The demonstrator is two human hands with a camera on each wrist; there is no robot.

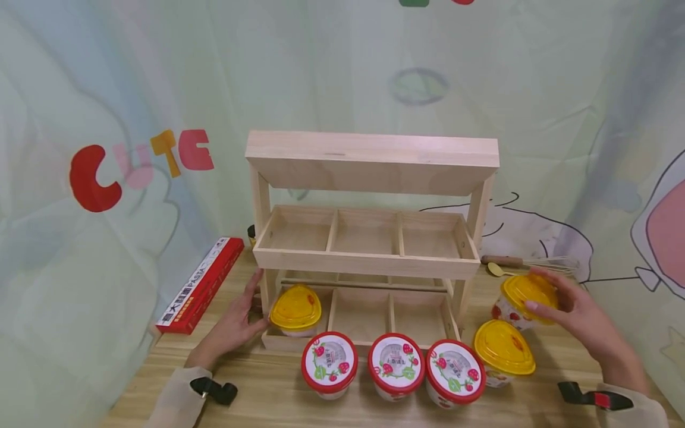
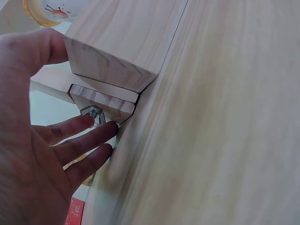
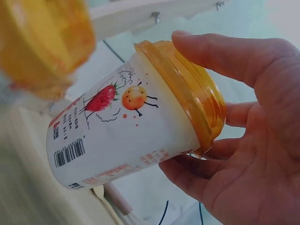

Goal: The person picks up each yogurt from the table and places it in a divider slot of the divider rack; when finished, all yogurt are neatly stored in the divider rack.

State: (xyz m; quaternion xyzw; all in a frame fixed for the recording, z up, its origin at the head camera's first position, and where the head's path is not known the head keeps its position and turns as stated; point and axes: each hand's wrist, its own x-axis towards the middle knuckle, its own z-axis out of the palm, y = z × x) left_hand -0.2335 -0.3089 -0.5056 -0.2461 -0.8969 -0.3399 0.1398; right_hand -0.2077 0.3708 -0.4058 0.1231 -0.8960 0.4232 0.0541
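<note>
My right hand [image 1: 583, 315] holds a white cup [image 3: 112, 122] by its yellow lid [image 1: 530, 289], thumb on one side and fingers on the other. The cup is printed with a strawberry and a small orange figure. A second yellow-lidded cup [image 1: 503, 351] stands just in front of it. My left hand [image 1: 233, 324] rests against the left end of a two-tier wooden rack [image 1: 369, 260], its thumb at the lower tray's corner and its loose fingers beside a wing nut [image 2: 93, 111]. One yellow-lidded cup [image 1: 296, 309] sits in the lower tray's left compartment.
Three red-rimmed strawberry cups, the leftmost cup [image 1: 330, 364] standing slightly apart, line the rack's front. A red pasta box [image 1: 200, 285] lies at left. Behind the held cup are a whisk [image 1: 535, 262] and a small spoon [image 1: 496, 270]. Printed fabric [image 1: 348, 71] hangs behind.
</note>
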